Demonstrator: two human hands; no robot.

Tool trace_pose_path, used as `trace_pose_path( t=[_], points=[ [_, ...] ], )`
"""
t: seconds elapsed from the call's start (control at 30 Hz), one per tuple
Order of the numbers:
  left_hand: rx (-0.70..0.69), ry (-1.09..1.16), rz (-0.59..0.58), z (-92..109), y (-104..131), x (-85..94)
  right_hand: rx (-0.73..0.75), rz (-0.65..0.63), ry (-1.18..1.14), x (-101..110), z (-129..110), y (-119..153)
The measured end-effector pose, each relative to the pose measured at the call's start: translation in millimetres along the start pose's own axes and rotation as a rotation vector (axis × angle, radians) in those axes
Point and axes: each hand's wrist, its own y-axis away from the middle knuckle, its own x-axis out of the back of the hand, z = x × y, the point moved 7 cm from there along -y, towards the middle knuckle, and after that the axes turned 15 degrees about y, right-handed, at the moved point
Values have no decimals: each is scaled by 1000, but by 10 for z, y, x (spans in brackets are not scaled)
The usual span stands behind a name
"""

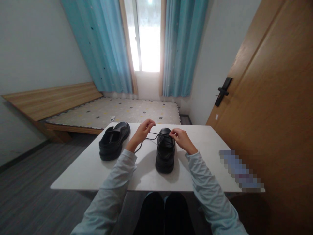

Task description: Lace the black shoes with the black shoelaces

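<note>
A black shoe (165, 161) stands upright on the white table (144, 179), heel toward me and toe toward the window. From its front a black shoelace (146, 139) runs left in a loose loop to my left hand (146, 128). That hand is raised just left of the shoe, fingers pinched on the lace. My right hand (180, 136) is at the shoe's upper right side, its fingertips closed at the lacing; what exactly they pinch is too small to make out. Farther left rests a second black shoe (111, 151), angled, with no hand on it.
A blurred flat item (241, 171) lies along the table's right edge. Behind the table is a bed (137, 112) with a small white object (112, 118) on it. The brown door (276, 107) is close on the right.
</note>
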Motion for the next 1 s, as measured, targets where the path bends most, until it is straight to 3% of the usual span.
trace_pose_path(
  t=[0.3,0.63,1.0],
  points=[
    [-49,-159,-167,67,113,-106,100,73,-43,34,-203,15],
    [82,-120,-179,-143,206,-179,147,88,46,-123,-253,16],
    [75,-183,-167,-150,216,-196,117,77,57,-153,-279,6]
  ],
)
